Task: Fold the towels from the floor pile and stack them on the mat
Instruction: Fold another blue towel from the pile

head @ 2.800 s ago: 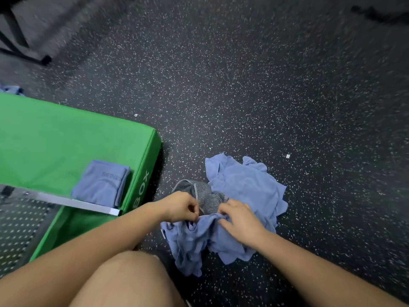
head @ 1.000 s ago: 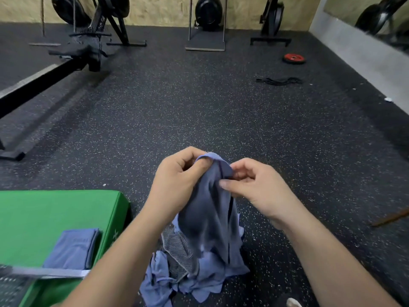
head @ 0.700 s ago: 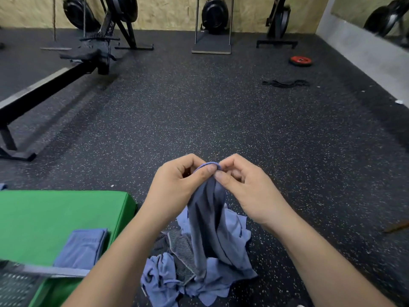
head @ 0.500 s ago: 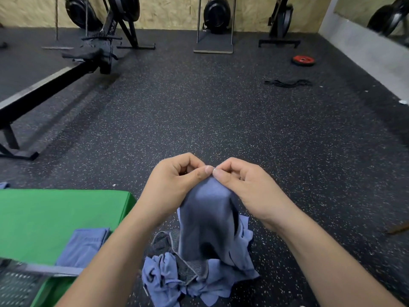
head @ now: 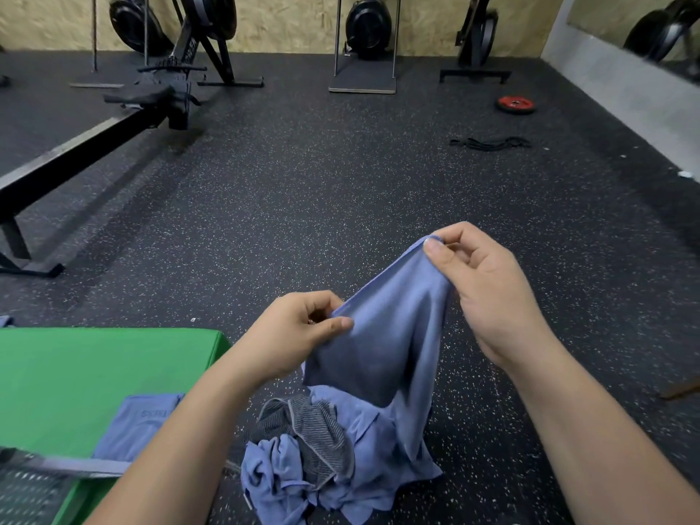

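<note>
A blue towel [head: 390, 335] hangs in the air in front of me, its lower end still reaching the pile. My left hand [head: 291, 331] pinches its top edge on the left. My right hand [head: 481, 286] pinches the same edge higher up on the right. Below lies the floor pile [head: 322, 471] of crumpled blue towels with a grey striped one [head: 314, 433] among them. To the left is the green mat [head: 87, 377], and one folded blue towel [head: 140, 426] lies on it near its right edge.
The floor is black speckled rubber. A rowing machine [head: 113, 123] runs along the far left. Gym machines [head: 365, 43] stand by the back wall, with a red weight plate [head: 517, 104] and a black band [head: 490, 142] on the floor. A metal perforated frame [head: 34, 479] crosses the bottom left.
My hands lifted one blue towel off the pile, held its top together, and have now drawn apart along the edge, the right hand moving up and to the right.
</note>
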Demonstrator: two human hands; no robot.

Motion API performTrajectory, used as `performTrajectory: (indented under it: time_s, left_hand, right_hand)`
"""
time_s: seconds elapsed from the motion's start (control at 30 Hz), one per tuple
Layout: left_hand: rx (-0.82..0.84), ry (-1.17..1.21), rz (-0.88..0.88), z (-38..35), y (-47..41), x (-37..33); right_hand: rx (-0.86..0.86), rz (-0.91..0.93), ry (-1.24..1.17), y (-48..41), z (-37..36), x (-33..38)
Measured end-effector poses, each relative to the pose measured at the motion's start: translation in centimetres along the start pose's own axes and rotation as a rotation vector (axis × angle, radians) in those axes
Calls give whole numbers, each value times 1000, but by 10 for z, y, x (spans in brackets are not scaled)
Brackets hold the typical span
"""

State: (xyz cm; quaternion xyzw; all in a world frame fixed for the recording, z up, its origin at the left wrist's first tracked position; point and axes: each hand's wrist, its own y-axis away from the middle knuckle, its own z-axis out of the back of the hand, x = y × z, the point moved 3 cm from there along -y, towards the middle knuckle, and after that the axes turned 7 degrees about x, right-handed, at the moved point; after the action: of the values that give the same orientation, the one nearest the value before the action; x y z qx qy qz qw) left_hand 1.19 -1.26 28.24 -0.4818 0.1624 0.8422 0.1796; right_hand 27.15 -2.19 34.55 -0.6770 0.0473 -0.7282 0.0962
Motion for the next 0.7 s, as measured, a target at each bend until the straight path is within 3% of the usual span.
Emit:
performTrajectory:
  time_s: [0.13, 0.3, 0.7]
  left_hand:
    - [-19, -176, 89, 8, -6, 22]
    - [-171, -227, 134, 33, -9, 38]
    - [-478, 343, 63, 49, -8, 36]
  right_hand:
    - [-59, 10, 1, -1, 17, 4]
    - [-145, 58, 114, 0, 36, 9]
    - [-310, -6, 274, 8, 58, -3]
